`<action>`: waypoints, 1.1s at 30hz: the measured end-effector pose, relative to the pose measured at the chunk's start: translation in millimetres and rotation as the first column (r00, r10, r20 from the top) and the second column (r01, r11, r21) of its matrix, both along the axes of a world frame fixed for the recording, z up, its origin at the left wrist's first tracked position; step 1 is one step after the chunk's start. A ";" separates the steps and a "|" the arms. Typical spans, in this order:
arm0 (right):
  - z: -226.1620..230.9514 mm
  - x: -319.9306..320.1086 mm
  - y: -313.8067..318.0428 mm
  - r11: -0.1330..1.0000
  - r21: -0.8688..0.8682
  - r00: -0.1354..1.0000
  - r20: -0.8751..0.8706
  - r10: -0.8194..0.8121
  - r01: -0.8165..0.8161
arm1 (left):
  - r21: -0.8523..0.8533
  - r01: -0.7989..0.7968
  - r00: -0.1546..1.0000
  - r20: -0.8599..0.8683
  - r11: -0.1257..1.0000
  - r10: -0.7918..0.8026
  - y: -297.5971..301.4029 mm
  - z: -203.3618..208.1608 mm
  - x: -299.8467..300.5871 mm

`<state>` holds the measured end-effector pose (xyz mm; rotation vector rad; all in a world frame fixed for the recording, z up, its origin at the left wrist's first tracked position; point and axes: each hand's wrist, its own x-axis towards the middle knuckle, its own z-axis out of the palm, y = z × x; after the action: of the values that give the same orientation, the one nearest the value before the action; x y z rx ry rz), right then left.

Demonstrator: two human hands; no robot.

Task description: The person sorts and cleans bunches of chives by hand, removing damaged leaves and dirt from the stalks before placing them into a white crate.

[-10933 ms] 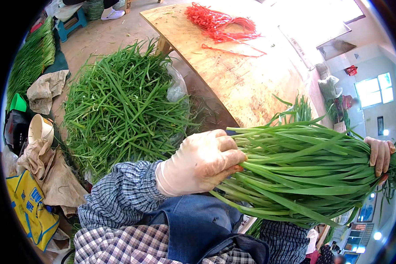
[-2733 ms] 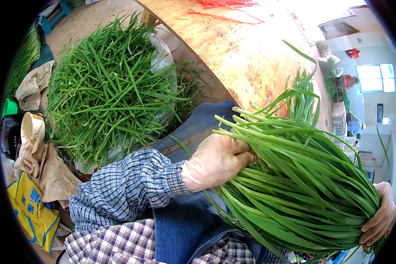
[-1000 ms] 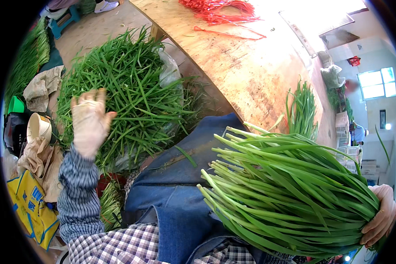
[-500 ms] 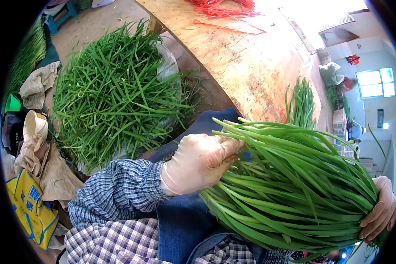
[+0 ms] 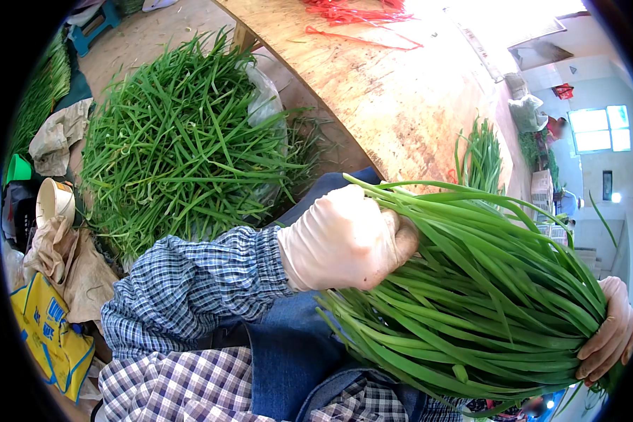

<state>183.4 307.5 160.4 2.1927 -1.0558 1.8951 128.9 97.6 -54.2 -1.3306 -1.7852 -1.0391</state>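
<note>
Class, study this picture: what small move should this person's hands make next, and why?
Probably the left hand should draw gently leftward, testing for loose strands. It is curled at the stalk end of the green bundle, though what it pinches is hidden; the right hand grasps the leafy end, offering an anchor, and the bundle's upper edge looks uneven.

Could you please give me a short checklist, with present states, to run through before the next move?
1. Right hand wrapped around the leafy end of the green bunch: ok.
2. Left hand closed on stems at the other end: ok, though its fingertips are largely hidden.
3. Stem ends level: cannot tell, the left hand covers many.
4. Leaves lying neatly together: not ok, a few arc away from the rest.
5. Loose green pile apart from the bunch: ok.
6. Red strips on the wooden table: ok.
</note>
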 end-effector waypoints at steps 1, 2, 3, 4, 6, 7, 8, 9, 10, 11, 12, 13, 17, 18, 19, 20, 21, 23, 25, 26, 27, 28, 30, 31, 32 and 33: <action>-4.9 -3.4 5.6 1.000 -0.017 1.000 0.004 0.009 -0.009 | -0.040 -0.022 1.000 0.001 0.999 0.022 -2.9 -2.9 -0.6; -11.3 -8.1 8.1 0.999 -0.036 1.000 0.003 0.013 -0.013 | -0.079 -0.042 0.999 0.001 0.996 0.043 -6.6 -5.5 -1.1; -14.4 -11.3 12.7 0.999 -0.052 1.000 0.005 0.016 -0.016 | -0.120 -0.066 0.998 0.003 0.991 0.067 -12.4 -7.5 -1.8; -18.1 -14.5 15.7 0.998 -0.064 1.000 0.007 0.022 -0.021 | -0.162 -0.090 0.996 0.003 0.983 0.091 -21.0 -9.7 -2.6; -9.6 -6.3 16.9 0.999 -0.028 1.000 -0.001 -0.018 0.018 | -0.090 -0.145 0.989 -0.047 0.985 0.141 -31.2 -23.1 -6.9; -2.4 -1.8 18.1 0.999 -0.014 0.999 -0.007 -0.041 0.041 | -0.166 -0.187 0.982 -0.001 0.968 0.189 -47.5 -28.7 -12.2; 2.0 2.2 19.0 0.998 0.000 0.998 -0.016 -0.060 0.060 | -0.246 -0.226 0.969 0.038 0.942 0.243 -69.4 -35.0 -19.0; -4.4 1.7 20.5 0.999 -0.022 0.999 -0.017 -0.050 0.050 | -0.262 -0.323 0.937 0.043 0.909 0.346 -96.1 -46.5 -24.2; -8.8 -2.6 15.0 0.999 -0.027 0.999 -0.018 -0.043 0.043 | -0.468 -0.515 0.786 0.078 0.718 0.614 -128.3 -58.8 -22.2; -9.3 -4.1 7.6 0.999 -0.017 0.999 -0.019 -0.039 0.038 | -0.587 -0.683 0.614 -0.136 0.436 0.778 -153.5 -78.8 -24.3; -5.9 -1.1 4.5 0.998 0.008 0.998 -0.020 -0.060 0.061 | -0.628 -0.672 0.627 -0.199 0.393 0.754 -158.3 -77.5 -21.6; -5.6 -1.9 6.8 0.998 -0.005 0.998 -0.024 -0.065 0.065 | -0.587 -0.593 0.707 -0.052 0.551 0.705 -151.1 -61.2 -12.2; -6.3 0.6 16.3 0.996 -0.013 0.995 -0.040 -0.091 0.090 | -0.169 -0.017 0.838 0.535 0.985 0.106 -73.6 -5.3 21.5; -3.7 -0.1 14.4 0.996 -0.013 0.995 -0.049 -0.090 0.089 | -0.133 0.092 0.803 0.596 0.987 0.006 -62.1 2.5 23.9; -0.8 0.9 10.5 0.996 -0.010 0.994 -0.061 -0.093 0.093 | -0.169 0.085 0.779 0.626 0.982 0.041 -50.9 3.3 23.5; 0.3 1.8 6.4 0.995 0.000 0.993 -0.068 -0.101 0.102 | -0.201 0.085 0.752 0.655 0.976 0.069 -39.4 -0.1 21.0; 2.8 4.4 3.1 0.994 0.014 0.991 -0.077 -0.110 0.111 | -0.234 0.069 0.729 0.675 0.970 0.111 -29.0 -2.8 18.9; 4.8 7.0 0.5 0.992 0.021 0.988 -0.089 -0.124 0.127 | -0.325 0.251 0.567 0.813 0.912 0.134 -16.8 3.6 11.4; 5.9 7.9 1.1 0.990 0.025 0.985 -0.106 -0.138 0.141 | -0.057 0.360 0.286 0.957 0.931 -0.052 -5.7 -5.3 11.2; 7.8 8.1 0.9 0.986 0.020 0.978 -0.134 -0.162 0.166 | 0.150 0.336 0.121 0.972 0.930 -0.201 -0.8 -11.3 13.4; 6.6 7.0 1.3 0.988 0.017 0.980 -0.129 -0.152 0.156 | 0.347 0.276 -0.038 0.936 0.897 -0.350 1.8 -14.8 14.5; 5.1 6.4 2.4 0.988 0.017 0.981 -0.121 -0.148 0.152 | 0.309 0.295 -0.070 0.951 0.904 -0.302 4.8 -17.2 14.0; 0.4 1.8 1.3 0.993 -0.008 0.989 -0.098 -0.116 0.115 | 0.227 0.330 -0.129 0.972 0.916 -0.194 6.4 -20.1 12.7; -1.3 2.0 2.9 0.995 -0.021 0.993 -0.067 -0.101 0.100 | -0.081 0.338 0.431 0.899 0.938 -0.077 5.2 -24.2 12.4; -3.4 1.8 6.8 0.996 -0.027 0.995 -0.051 -0.089 0.088 | -0.178 0.251 0.438 0.898 0.952 0.052 -0.5 -26.7 11.0; -6.3 0.6 7.7 0.996 -0.041 0.996 -0.038 -0.081 0.079 | -0.277 0.161 0.433 0.882 0.947 0.184 -9.8 -29.3 8.0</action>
<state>184.0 315.2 154.2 2.1245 -1.0732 1.8157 136.9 87.8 -83.5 -0.9213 -2.8721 -1.7233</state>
